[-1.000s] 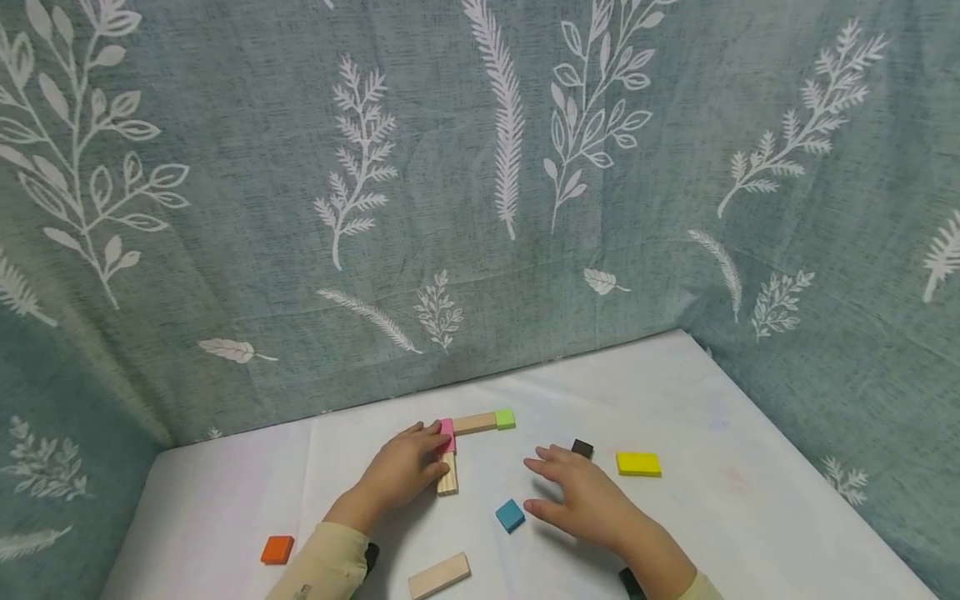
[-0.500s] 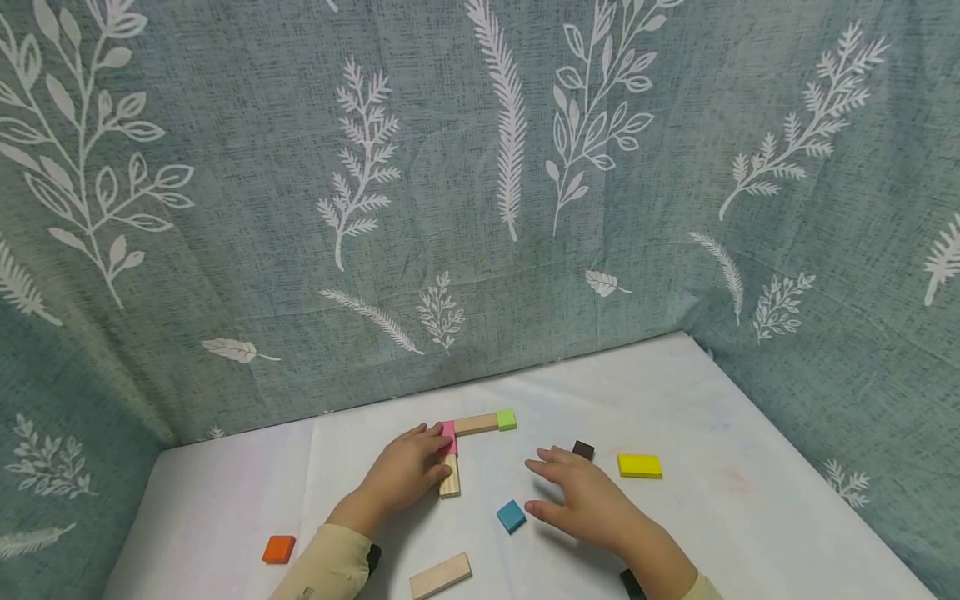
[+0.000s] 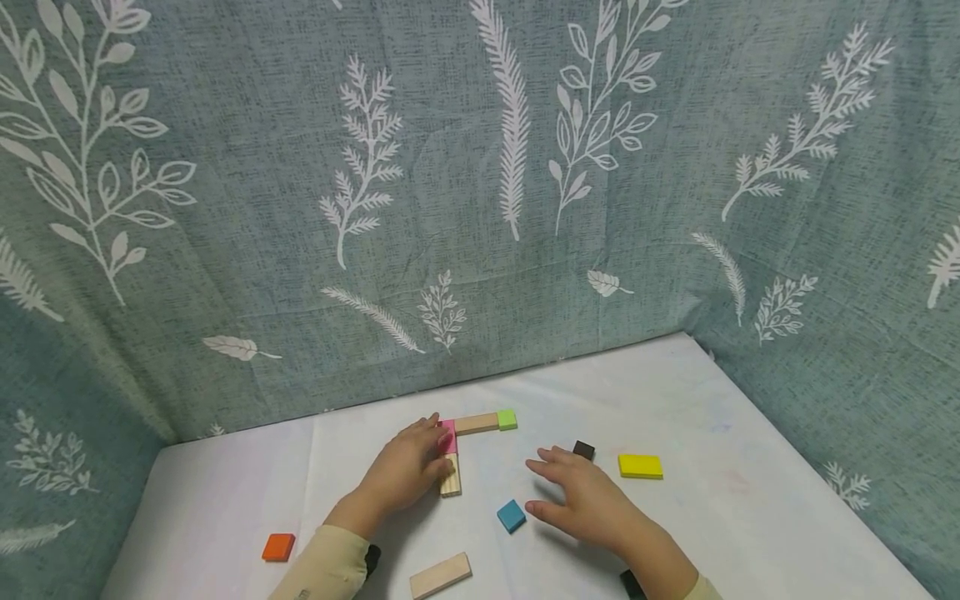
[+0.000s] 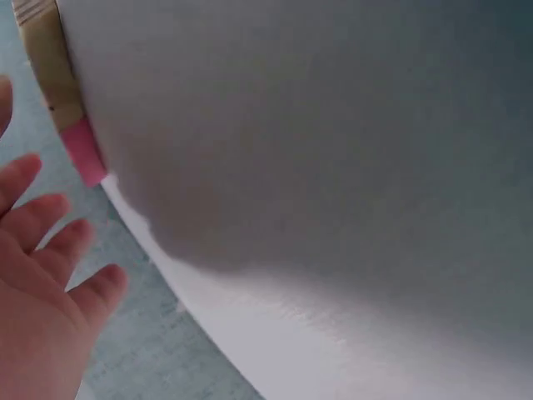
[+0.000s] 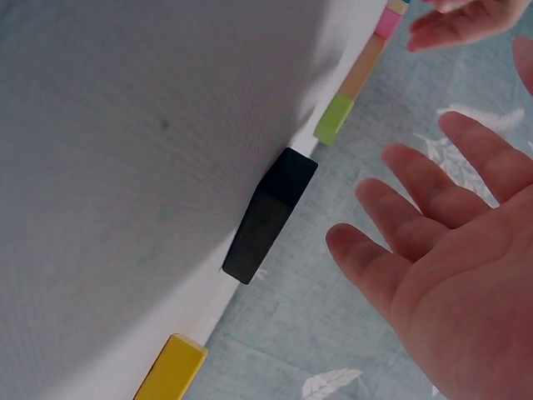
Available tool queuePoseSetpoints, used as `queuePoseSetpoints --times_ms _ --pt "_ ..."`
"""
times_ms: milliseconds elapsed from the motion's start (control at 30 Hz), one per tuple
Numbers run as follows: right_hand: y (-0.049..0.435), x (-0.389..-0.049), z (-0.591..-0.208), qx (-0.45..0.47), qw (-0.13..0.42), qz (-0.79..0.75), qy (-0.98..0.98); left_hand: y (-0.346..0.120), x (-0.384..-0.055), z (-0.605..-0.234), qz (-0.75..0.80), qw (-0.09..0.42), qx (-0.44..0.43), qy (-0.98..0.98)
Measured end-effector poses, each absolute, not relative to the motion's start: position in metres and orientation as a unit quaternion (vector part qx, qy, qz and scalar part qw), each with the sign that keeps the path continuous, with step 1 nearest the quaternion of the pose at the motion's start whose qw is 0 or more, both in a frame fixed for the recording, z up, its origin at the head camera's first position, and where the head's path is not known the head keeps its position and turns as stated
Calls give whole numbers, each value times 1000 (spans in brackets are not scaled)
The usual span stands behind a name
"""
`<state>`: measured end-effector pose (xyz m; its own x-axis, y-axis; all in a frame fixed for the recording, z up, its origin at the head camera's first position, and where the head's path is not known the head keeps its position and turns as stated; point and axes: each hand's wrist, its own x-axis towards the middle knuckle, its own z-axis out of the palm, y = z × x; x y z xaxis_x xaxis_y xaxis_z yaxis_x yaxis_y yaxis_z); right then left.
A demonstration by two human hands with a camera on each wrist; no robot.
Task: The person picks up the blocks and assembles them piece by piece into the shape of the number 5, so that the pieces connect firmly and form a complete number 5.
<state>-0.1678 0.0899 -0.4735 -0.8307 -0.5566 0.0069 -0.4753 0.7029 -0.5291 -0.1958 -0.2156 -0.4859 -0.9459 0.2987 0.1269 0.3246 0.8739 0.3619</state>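
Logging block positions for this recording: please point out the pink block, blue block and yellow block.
Pink block [image 4: 84, 152], left wrist view: middle of visible side.
Blue block [image 3: 511, 515], head view: middle of top face.
Yellow block [image 3: 640, 465], head view: middle of top face.

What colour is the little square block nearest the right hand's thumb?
A small blue square block, best seen in the head view.

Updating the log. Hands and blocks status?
Left hand open, near pink rectangular block. Right hand open, empty. Pink block abuts plain wooden bar. Blue square block between hands, possibly obstructing.
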Motion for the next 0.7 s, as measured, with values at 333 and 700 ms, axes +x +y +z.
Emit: queuePoseSetpoints --times_ms 333,700 --pt "68 -161 -472 -307 95 -241 916 -272 -135 -455 -260 65 -87 -960" --pt "46 -155 -461 -390 114 -158 900 -346 -43 -441 -272 -25 32 -961"
